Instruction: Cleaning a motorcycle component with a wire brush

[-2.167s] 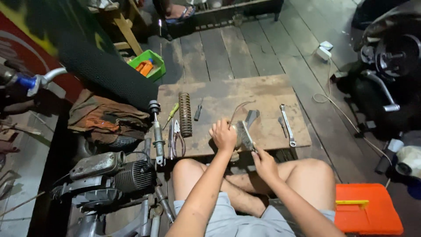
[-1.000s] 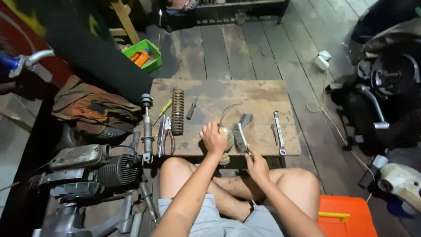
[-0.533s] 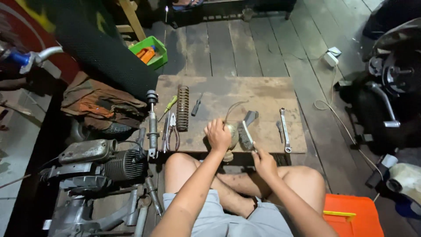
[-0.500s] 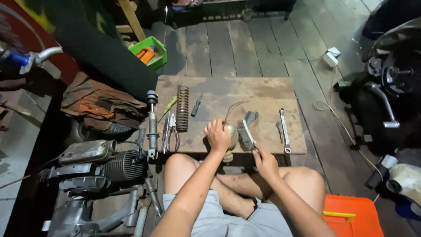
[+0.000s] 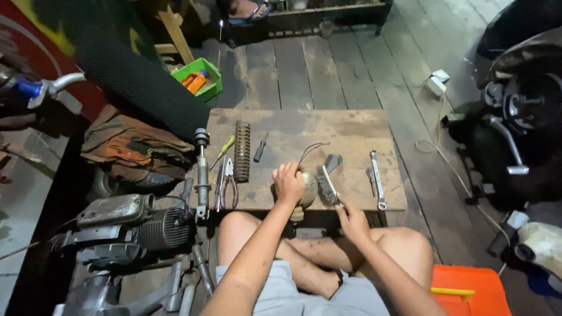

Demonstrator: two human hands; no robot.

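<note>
Brush drawn back to the board's near edge.
My left hand [image 5: 288, 182] stayed clenched around the round metal part [image 5: 307, 188]; my right hand [image 5: 350, 219], grasping the wire brush [image 5: 326, 184], had pulled slightly toward me.

Round metal part [image 5: 307, 188] is mostly covered by the left hand [image 5: 288, 183]; its shape can't be made out. Brush [image 5: 326, 184] handle is hidden inside the right hand [image 5: 351, 220]. Orange box [image 5: 471, 291] is cut off by the bottom edge.
</note>
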